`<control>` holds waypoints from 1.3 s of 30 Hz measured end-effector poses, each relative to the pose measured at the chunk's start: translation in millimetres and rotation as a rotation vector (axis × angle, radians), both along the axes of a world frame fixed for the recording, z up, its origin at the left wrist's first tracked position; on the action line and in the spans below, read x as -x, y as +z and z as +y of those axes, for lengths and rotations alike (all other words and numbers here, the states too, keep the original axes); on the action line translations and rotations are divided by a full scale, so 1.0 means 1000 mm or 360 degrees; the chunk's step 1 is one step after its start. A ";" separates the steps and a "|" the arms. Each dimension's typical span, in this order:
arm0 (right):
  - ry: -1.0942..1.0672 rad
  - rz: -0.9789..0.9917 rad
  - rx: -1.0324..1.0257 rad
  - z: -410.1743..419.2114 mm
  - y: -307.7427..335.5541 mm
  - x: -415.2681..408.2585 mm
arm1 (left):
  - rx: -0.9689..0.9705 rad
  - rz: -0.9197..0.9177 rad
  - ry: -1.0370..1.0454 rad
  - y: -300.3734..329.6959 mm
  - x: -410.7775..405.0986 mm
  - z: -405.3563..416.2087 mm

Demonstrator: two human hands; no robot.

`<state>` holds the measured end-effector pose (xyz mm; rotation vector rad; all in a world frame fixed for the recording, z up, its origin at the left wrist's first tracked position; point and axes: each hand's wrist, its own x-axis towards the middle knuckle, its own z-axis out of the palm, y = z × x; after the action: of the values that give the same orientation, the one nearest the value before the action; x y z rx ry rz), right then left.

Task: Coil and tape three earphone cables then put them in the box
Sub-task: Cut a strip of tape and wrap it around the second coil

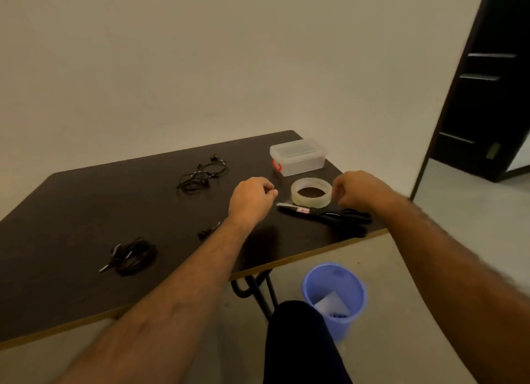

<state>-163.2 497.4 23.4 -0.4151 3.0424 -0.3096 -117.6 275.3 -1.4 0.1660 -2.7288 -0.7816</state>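
Earphones lay in three places on the table, none taped yet.

Nearest, a coiled bundle (132, 256) sat at eight o'clock, one piece (208, 231) by the left forearm, a loose tangle (202, 175) at eleven. Both hands, left (252, 198) and right (357, 190), hovered with fingers curled; any hold could not be told. Best steady the tape (311, 192) while peeling. Scissors (327, 213) lay before it, closed box (298, 157) beyond.
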 end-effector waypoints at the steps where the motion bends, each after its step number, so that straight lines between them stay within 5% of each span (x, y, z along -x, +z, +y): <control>1: 0.0015 -0.0046 -0.0044 0.005 -0.003 -0.001 | 0.0004 -0.0076 0.0012 -0.002 0.009 0.009; 9: 0.0170 -0.0277 -0.0173 0.011 -0.016 -0.003 | 0.0201 -0.0547 0.0067 -0.015 0.047 0.027; 23: 0.0257 -0.0281 -0.0360 0.008 -0.009 -0.016 | 0.0075 -0.0558 0.0060 -0.023 0.054 0.035; 33: 0.0306 -0.0651 -0.0119 0.031 0.002 -0.028 | -0.0075 -0.0523 0.0112 -0.023 0.052 0.034; 39: 0.0250 -0.0692 0.0396 0.062 0.025 -0.022 | -0.0288 -0.0569 -0.0002 -0.018 0.050 0.028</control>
<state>-140.9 559.1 48.2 -0.5179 2.5398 -0.6733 -167.6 303.2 -19.7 0.3760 -2.9821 -1.0927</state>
